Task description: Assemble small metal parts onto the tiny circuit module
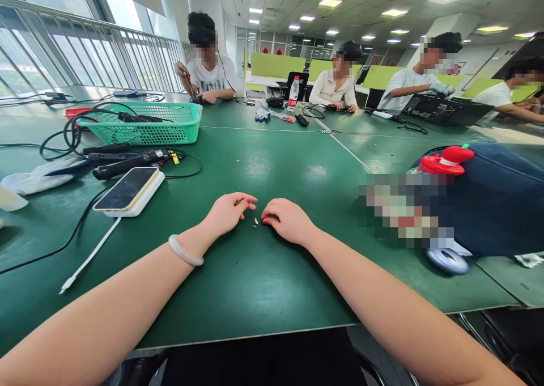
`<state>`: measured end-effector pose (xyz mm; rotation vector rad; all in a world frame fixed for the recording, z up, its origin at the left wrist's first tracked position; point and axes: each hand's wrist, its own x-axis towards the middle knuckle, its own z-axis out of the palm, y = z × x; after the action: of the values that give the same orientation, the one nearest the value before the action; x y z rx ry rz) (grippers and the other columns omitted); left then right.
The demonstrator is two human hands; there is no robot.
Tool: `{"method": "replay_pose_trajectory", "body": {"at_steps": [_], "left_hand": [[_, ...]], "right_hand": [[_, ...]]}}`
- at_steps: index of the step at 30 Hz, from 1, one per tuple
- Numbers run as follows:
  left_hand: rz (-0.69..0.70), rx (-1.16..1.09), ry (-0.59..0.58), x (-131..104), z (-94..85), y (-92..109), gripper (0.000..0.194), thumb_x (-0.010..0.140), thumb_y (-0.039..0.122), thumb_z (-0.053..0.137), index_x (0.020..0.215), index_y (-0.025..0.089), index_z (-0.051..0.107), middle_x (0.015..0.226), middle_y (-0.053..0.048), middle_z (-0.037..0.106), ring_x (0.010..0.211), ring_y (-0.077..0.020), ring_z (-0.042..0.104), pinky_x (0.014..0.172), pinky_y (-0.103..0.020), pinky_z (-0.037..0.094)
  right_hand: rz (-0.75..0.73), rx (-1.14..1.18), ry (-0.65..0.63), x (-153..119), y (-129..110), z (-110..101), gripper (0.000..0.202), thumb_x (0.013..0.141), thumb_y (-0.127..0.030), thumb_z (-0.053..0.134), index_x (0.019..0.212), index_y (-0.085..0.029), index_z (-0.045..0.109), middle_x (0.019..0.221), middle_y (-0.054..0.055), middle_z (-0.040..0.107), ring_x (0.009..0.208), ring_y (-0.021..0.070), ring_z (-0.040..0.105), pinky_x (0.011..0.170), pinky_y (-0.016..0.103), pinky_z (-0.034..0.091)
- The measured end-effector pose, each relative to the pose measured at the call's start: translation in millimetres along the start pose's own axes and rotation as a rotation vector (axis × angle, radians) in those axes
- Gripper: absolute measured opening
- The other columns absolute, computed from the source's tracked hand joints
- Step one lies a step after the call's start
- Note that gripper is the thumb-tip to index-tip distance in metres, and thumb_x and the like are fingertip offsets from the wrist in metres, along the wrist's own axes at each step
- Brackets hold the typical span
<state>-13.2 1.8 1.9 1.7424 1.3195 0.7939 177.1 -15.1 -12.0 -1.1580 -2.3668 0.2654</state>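
Two bare forearms reach over the green table (272, 295). My left hand (228, 211), with a pale bangle (185, 251) on its wrist, has its thumb and fingers bent close together near the tips; whatever they may hold is too small to make out. My right hand (289, 220) rests on the table with its fingers curled and the thumb and fingertip close together; anything between them is hidden. Between the hands, nearest to the right fingertips, lies a tiny black and white part (255, 223) on the tabletop.
At the left are a phone (130, 190) on a white block with a cable, black tools (127, 164), a glove (42, 175) and a green basket (144, 126). A dark blue bag (505, 199) and round purple object (447, 260) lie right. Several people sit beyond.
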Motion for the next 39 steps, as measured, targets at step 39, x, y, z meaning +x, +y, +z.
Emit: {"method": "replay_pose_trajectory", "body": {"at_steps": [39], "left_hand": [[0.193,0.024,0.009,-4.6,6.5,6.3,0.031,0.069,0.024,0.068,0.1,0.022,0.066,0.086,-0.001,0.069,0.084,-0.0171,0.063,0.084,-0.034,0.048]], "right_hand": [[0.395,0.516,0.236,2.1,-3.8,-0.1,0.018,0.077,-0.033,0.056,0.071,-0.019,0.066,0.067,-0.001,0.063,0.061,0.0113,0.052,0.058,0.024,0.039]]}}
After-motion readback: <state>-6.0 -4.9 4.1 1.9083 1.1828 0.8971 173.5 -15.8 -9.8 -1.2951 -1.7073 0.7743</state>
